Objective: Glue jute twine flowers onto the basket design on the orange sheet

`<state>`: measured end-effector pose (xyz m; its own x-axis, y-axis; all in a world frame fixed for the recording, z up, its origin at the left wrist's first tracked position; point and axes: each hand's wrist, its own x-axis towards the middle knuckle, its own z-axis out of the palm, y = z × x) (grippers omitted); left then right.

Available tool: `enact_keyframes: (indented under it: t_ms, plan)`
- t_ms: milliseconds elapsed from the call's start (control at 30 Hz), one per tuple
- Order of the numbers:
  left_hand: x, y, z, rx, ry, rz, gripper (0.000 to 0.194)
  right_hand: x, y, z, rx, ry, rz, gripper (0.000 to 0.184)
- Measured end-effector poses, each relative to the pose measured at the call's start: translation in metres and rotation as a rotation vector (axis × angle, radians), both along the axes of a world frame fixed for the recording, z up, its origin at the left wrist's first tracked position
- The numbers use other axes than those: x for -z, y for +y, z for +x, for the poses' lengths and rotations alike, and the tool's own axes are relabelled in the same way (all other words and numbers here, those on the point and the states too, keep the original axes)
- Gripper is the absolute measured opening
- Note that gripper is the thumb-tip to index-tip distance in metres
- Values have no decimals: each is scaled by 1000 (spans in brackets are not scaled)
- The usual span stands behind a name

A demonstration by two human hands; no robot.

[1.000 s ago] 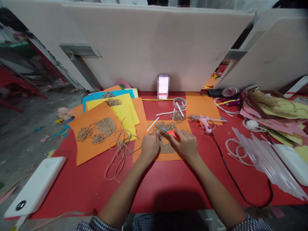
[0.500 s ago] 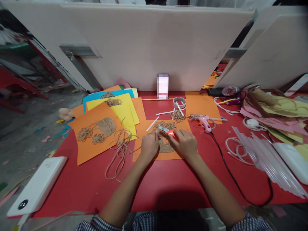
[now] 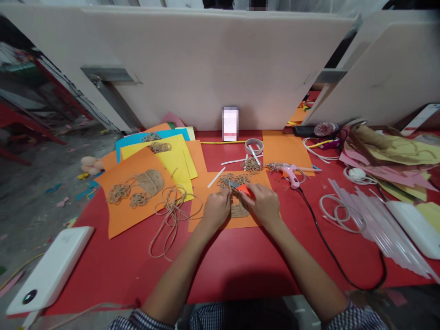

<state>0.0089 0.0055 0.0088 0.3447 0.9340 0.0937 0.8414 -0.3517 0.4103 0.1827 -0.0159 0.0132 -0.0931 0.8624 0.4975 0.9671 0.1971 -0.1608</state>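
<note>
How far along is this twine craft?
The orange sheet on the left looks finished, with twine flowers and a twine oval. In hand, over a twine design on another orange sheet, the left hand pinches a small silver piece, and the right hand a red-orange paper scrap. Left over: loose twine.

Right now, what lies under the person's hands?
An orange paper sheet, with jute twine coils showing above the hands and a twine patch below them. What lies directly beneath the left hand and right hand is covered.
</note>
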Motion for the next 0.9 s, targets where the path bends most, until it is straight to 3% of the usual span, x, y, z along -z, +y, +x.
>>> enact_keyframes:
  t_ms: [133,267,500,900]
  plan:
    - [-1,6,-9,-88,6,-9,40,2,3,3,-11,14,14,43]
    - [-1,12,-15,-204,-136,-10,40,5,5,6,-69,-15,55,39]
    - [1,10,-14,-240,-176,13,31,8,3,7,-89,-12,78,35]
    - [-1,8,-8,-243,-78,39,35,4,2,6,-37,-15,110,40]
